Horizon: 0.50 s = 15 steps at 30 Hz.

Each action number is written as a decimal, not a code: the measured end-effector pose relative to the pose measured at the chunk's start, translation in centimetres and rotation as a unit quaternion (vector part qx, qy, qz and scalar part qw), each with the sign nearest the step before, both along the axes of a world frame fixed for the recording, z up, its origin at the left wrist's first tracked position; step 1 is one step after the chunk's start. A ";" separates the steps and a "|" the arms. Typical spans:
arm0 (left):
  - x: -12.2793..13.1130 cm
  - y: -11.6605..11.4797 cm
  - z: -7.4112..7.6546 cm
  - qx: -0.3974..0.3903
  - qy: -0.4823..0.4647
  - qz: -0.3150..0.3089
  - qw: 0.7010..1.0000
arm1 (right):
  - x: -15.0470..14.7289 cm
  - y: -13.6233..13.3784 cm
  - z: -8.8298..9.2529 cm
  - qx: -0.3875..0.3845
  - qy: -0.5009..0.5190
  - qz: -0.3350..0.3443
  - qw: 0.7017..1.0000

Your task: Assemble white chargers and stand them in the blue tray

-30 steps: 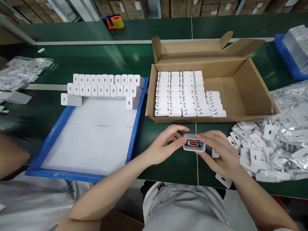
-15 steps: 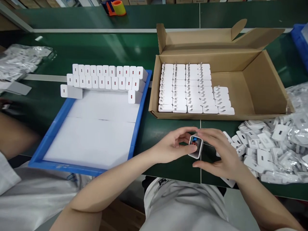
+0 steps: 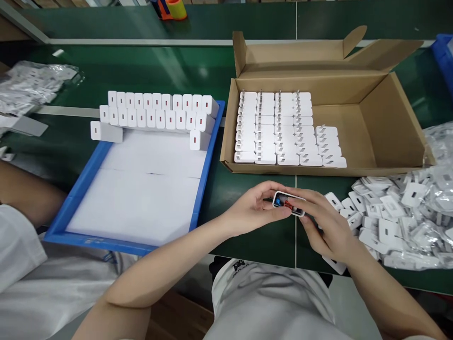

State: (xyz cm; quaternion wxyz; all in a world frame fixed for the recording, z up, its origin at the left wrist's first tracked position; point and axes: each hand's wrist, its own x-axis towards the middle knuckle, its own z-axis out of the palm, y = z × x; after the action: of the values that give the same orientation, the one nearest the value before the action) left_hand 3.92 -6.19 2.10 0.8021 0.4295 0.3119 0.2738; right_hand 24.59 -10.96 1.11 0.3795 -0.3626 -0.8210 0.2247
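Note:
In front of me, above the green bench, my left hand (image 3: pixel 252 210) and my right hand (image 3: pixel 328 225) both grip one white charger (image 3: pixel 279 200). Its open end faces up toward me, and blue and red-orange parts show inside the housing. The left thumb presses along the near side, while the right fingers lie over the opening and hide part of it. Just right of my right hand lies a heap of white plastic end covers (image 3: pixel 388 231) with slots, some in clear bags.
Behind the hands an open cardboard box (image 3: pixel 357 137) holds rows of white chargers with prongs up. To the left, a blue-rimmed tray (image 3: pixel 208 174) carries rows of white chargers (image 3: pixel 150 113). A co-worker's arm (image 3: pixel 28 193) rests at far left, near bagged white parts (image 3: pixel 38 85).
The charger has turned between my hands, so its opening now lies lengthwise across my view. My right fingers have closed onto it. The co-worker's arm at left has shifted.

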 end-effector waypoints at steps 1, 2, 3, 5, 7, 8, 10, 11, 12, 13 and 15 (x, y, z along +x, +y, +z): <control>0.1 -0.1 -0.1 0.003 0.004 0.001 1.000 | -0.1 0.0 -0.1 0.014 -0.009 -0.005 1.000; 0.1 -0.2 -0.1 0.006 0.008 0.001 1.000 | -0.1 0.0 -0.1 0.026 -0.014 -0.008 1.000; 0.1 -0.2 -0.1 0.010 0.013 -0.001 1.000 | -0.1 0.0 -0.1 0.031 -0.017 -0.008 0.999; 0.1 -0.3 -0.1 0.014 0.026 -0.017 0.999 | -0.1 0.0 -0.1 0.020 -0.009 -0.004 1.000; 0.0 -0.3 0.1 0.011 0.035 -0.041 0.998 | 0.1 0.0 -0.1 -0.012 0.016 0.010 1.000; -0.1 -0.2 0.2 0.012 0.039 -0.055 0.998 | 0.2 0.0 -0.1 -0.029 0.029 0.021 0.999; -0.3 -0.1 0.4 0.026 0.051 -0.083 0.995 | 0.4 0.1 -0.2 -0.053 0.040 0.048 0.997; -0.4 0.0 0.4 0.038 0.060 -0.095 0.993 | 0.5 0.1 -0.2 -0.056 0.034 0.061 0.996; -0.4 0.0 0.5 0.050 0.067 -0.106 0.991 | 0.6 0.1 -0.3 -0.055 0.024 0.072 0.996; -0.4 0.1 0.4 0.059 0.073 -0.116 0.989 | 0.6 0.1 -0.3 -0.051 0.018 0.080 0.995; -0.5 0.1 0.4 0.065 0.069 -0.129 0.987 | 0.6 0.1 -0.4 -0.043 0.017 0.081 0.996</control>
State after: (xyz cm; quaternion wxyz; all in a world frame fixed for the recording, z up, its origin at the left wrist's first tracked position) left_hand 3.39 -6.05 2.47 0.7775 0.5354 0.2897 0.1578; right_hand 25.24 -10.83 0.69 0.3582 -0.3065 -0.8308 0.2958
